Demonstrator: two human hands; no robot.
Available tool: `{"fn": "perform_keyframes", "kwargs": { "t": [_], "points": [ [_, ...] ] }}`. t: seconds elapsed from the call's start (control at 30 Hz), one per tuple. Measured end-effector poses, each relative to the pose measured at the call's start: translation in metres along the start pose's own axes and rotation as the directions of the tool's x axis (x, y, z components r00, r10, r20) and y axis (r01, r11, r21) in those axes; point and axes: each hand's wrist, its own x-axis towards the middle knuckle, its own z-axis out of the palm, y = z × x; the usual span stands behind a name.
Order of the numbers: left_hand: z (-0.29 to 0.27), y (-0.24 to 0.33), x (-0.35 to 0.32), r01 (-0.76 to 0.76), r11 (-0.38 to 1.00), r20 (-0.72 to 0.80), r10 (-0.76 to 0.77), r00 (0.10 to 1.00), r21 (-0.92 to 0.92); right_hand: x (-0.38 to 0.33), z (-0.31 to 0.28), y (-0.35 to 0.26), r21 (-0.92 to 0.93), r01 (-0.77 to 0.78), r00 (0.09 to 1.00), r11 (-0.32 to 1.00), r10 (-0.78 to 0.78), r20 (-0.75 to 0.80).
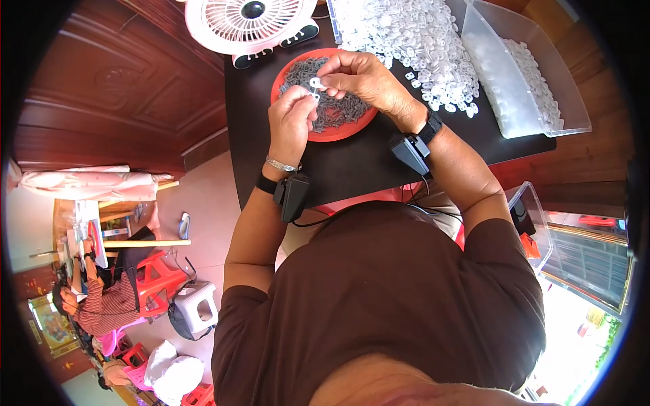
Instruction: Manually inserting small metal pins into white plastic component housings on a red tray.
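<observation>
Brown shirt (393, 291) fills the near part of my feed. Past it, I see the left hand (291, 122) pinching a white piece (314, 97) and the right hand (362, 80) pinching another white piece (315, 82) just beside it. Both pieces are above a red bowl (333, 137) of grey plugs (298, 73) on the black table (352, 169). Farther off lie a white heap (423, 40), a clear bin (575, 126) and a fan (252, 9); well apart at left, a person (112, 303) sits.

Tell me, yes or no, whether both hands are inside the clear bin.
No, the left hand and right hand are at the red bowl, left of the clear bin.
</observation>
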Motion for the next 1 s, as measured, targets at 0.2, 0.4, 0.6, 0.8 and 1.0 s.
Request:
{"fn": "perform_keyframes", "kwargs": {
  "t": [0.2, 0.4, 0.6, 0.8, 1.0],
  "points": [
    [0.001, -0.002, 0.000, 0.004, 1.000, 0.002, -0.004, 1.000, -0.002, -0.001, 0.001, 0.001, -0.024, 0.027, 0.999, 0.999, -0.027, -0.017],
    [0.001, -0.001, 0.000, 0.016, 1.000, -0.007, -0.016, 1.000, -0.002, -0.002, 0.004, 0.000, -0.036, 0.054, 0.998, 0.998, -0.055, -0.024],
    [0.001, -0.004, 0.000, 0.008, 0.999, 0.008, -0.008, 1.000, -0.031, -0.003, 0.005, 0.001, -0.112, 0.061, 0.998, 0.992, -0.061, 0.008],
    [0.001, -0.008, 0.000, -0.019, 0.999, 0.004, 0.019, 1.000, -0.044, -0.005, 0.008, -0.002, -0.209, 0.122, 0.992, 0.970, -0.115, 0.046],
    [0.003, -0.003, -0.002, 0.038, 0.998, -0.012, -0.039, 0.999, -0.058, -0.006, 0.011, 0.002, -0.187, 0.150, 0.985, 0.971, -0.132, 0.109]
  ]
}}
